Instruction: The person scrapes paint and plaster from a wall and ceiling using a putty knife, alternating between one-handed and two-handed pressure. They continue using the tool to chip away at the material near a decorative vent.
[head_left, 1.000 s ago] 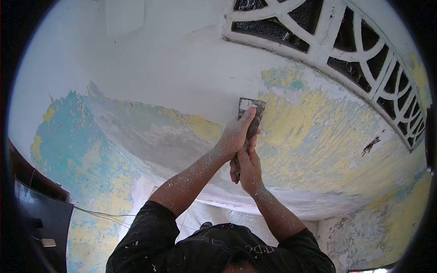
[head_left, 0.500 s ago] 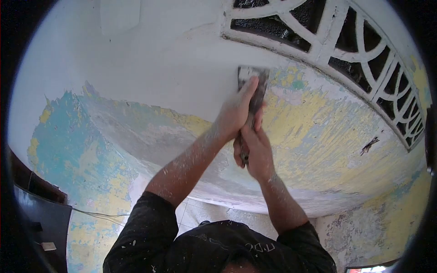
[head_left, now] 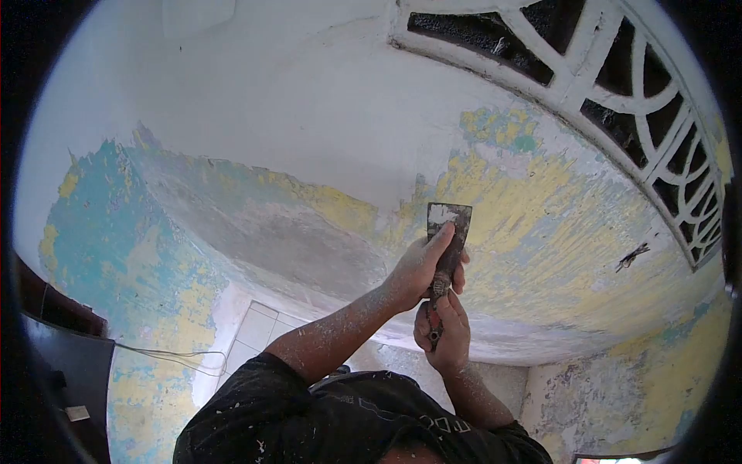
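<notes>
A metal scraper (head_left: 454, 219) with a dark, paint-smeared blade lies flat against the wall (head_left: 309, 131), over a patch of flaking yellow paint. My left hand (head_left: 420, 268) presses on the blade's back, with the forefinger stretched up along it. Just below, my right hand (head_left: 444, 334) is closed around the scraper's handle. Both hands and forearms are dusted with white flakes. The wall is white above and scraped to grey, yellow and turquoise below.
A white ornamental vent grille (head_left: 618, 85) with dark openings runs along the upper right. A dark piece of furniture (head_left: 58, 371) stands at the lower left, with a thin cable (head_left: 166, 356) trailing from it. White floor tiles (head_left: 251, 332) show below my arms.
The scraper was pushed up the wall to the white edge half a second ago. Both hands have since drawn it back down and slightly right, over the yellow patch.
</notes>
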The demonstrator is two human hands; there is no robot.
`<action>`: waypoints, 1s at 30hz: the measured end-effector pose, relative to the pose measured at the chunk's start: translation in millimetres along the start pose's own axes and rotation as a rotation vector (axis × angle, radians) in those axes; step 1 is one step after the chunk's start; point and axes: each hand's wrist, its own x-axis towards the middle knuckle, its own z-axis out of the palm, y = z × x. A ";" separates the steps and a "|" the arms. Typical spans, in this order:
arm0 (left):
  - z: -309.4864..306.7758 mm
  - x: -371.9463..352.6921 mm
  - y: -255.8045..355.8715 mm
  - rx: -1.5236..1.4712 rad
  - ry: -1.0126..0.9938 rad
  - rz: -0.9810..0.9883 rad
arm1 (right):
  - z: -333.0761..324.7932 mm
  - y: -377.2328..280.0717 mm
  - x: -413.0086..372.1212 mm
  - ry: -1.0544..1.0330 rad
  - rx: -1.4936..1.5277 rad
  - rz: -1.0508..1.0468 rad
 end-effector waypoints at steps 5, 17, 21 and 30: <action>0.5 -9.7 -8.2 0.050 0.000 -0.051 | 2.9 -0.4 0.0 -0.017 0.015 0.011; -3.7 5.4 -7.6 0.100 0.076 0.041 | 5.5 -6.7 12.2 -0.048 -0.080 -0.023; -5.6 12.1 4.9 0.145 0.094 0.078 | -1.5 0.3 29.4 -0.066 0.008 -0.031; -1.7 16.0 9.4 0.100 0.077 0.085 | 4.2 -12.5 30.7 -0.051 -0.037 -0.014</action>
